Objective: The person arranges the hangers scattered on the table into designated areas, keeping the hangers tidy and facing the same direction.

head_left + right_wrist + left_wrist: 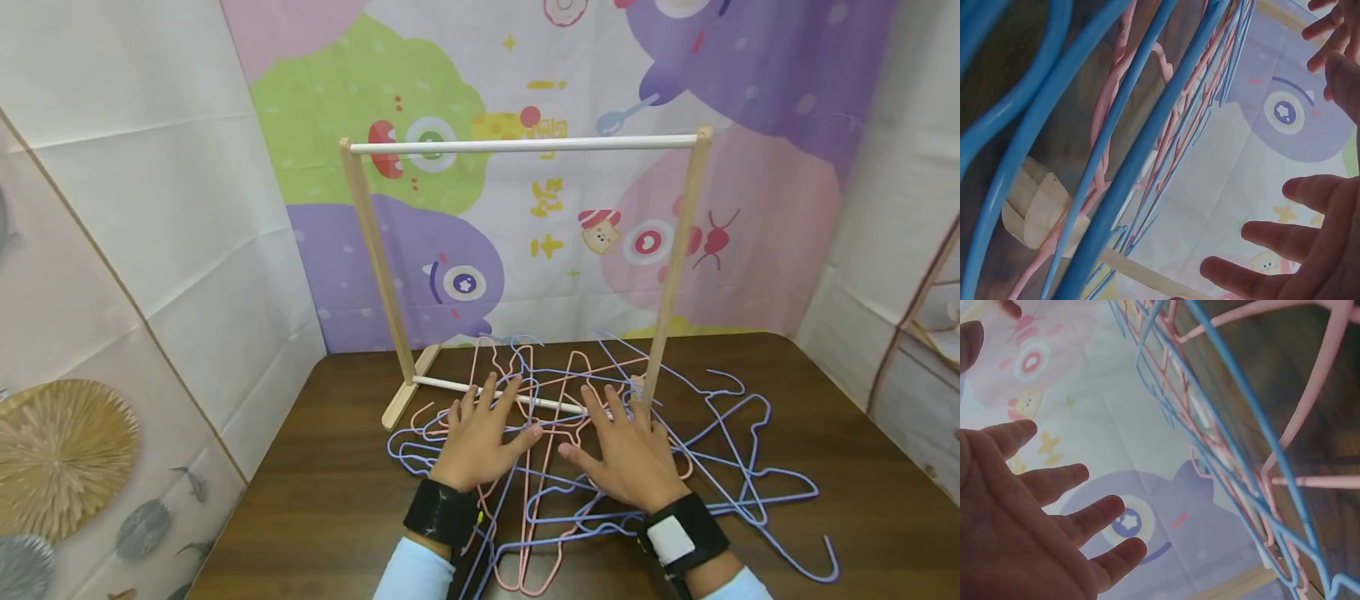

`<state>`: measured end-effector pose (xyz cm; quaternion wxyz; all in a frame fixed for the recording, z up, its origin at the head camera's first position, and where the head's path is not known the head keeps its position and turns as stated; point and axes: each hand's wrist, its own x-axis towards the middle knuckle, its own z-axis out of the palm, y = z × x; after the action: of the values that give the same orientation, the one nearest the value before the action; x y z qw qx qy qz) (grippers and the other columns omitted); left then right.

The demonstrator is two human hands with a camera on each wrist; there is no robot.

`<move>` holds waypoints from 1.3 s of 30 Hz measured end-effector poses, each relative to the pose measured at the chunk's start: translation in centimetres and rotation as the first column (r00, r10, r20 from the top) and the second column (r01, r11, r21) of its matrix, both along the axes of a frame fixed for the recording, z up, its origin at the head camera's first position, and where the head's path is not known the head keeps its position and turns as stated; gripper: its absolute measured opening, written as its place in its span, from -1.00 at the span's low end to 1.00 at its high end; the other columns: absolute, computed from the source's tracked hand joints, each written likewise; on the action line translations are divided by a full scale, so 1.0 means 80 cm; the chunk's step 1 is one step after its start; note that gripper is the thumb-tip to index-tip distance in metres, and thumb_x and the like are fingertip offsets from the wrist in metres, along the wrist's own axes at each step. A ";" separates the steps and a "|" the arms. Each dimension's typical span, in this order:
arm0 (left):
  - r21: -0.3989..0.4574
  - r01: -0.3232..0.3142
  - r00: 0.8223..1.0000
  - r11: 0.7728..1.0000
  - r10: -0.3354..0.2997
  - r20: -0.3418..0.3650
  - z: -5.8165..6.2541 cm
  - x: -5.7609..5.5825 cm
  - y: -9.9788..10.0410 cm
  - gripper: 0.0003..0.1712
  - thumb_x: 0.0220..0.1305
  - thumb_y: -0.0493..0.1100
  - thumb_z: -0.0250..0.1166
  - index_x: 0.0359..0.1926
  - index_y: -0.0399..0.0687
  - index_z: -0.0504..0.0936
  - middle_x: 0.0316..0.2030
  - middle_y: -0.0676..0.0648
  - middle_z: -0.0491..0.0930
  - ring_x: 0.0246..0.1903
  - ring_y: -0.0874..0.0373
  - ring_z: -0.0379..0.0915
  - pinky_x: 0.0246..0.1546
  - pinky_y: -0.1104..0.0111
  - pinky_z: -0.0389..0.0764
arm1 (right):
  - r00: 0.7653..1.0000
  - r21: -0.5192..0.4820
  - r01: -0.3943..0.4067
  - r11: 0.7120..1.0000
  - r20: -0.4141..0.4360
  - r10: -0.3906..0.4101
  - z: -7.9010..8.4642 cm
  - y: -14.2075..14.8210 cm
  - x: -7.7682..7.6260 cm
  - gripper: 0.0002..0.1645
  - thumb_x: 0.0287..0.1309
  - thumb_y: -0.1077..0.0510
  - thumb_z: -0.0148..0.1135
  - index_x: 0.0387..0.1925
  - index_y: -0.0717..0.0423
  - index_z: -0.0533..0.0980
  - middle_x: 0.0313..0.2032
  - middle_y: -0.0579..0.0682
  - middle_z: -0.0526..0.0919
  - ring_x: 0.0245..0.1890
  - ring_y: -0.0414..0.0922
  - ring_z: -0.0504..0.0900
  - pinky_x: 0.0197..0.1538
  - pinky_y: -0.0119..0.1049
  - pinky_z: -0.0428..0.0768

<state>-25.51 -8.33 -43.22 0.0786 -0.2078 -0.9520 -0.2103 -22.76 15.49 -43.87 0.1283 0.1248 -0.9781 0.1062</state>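
Observation:
Pink hangers [527, 500] and blue hangers [738, 467] lie in a tangled heap on the brown table. My left hand [480, 442] hovers over the left part of the heap with fingers spread and nothing held. Beside it, my right hand [626, 454] is spread palm down over the right part, also holding nothing. In the left wrist view, a gap shows between the left fingers [1110, 512] and the hangers. The right wrist view shows the right fingers [1279, 237] likewise apart from the hangers.
A wooden rack with a white top bar [525, 145] stands behind the hands, its left foot [411, 387] on the table [300, 500]. Some hangers overlap its lower bar [457, 384]. A cartoon-printed cloth [540, 308] hangs behind, and pale cloth walls [187, 208] flank the table.

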 end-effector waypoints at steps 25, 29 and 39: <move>0.164 0.058 0.995 0.985 -0.044 -0.088 0.042 -0.043 -0.037 -0.42 0.50 0.14 0.21 0.33 -0.11 0.55 0.32 -0.23 0.48 0.33 -0.24 0.34 0.29 -0.21 0.30 | 0.999 -0.067 0.053 0.996 -0.006 -0.054 0.013 0.028 0.002 -0.03 0.38 -0.53 -0.07 0.29 0.20 0.52 0.22 0.32 0.55 0.14 0.43 0.52 0.00 0.42 0.51; 0.185 0.108 0.992 0.977 -0.094 -0.081 0.036 -0.057 -0.052 -0.41 0.51 0.13 0.19 0.31 -0.20 0.54 0.30 -0.26 0.49 0.32 -0.22 0.37 0.31 -0.13 0.35 | 0.999 -0.091 0.049 0.995 -0.001 -0.050 0.008 0.026 0.002 -0.07 0.38 -0.51 -0.04 0.24 0.21 0.56 0.16 0.29 0.60 0.06 0.40 0.57 0.01 0.36 0.53; 0.164 -0.020 0.993 0.986 0.039 -0.113 0.042 -0.080 -0.096 -0.29 0.45 0.26 0.22 0.38 -0.12 0.49 0.29 -0.23 0.52 0.30 -0.27 0.38 0.26 -0.29 0.29 | 0.999 -0.150 0.020 0.989 0.048 -0.013 0.004 0.012 -0.002 -0.06 0.34 -0.54 0.00 0.24 0.18 0.57 0.15 0.22 0.61 0.10 0.31 0.59 0.04 0.29 0.56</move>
<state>-31.90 -15.97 -39.85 0.1536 -0.1984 -0.9285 -0.2737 -22.93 16.47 -43.56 0.1152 0.1043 -0.9710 0.1815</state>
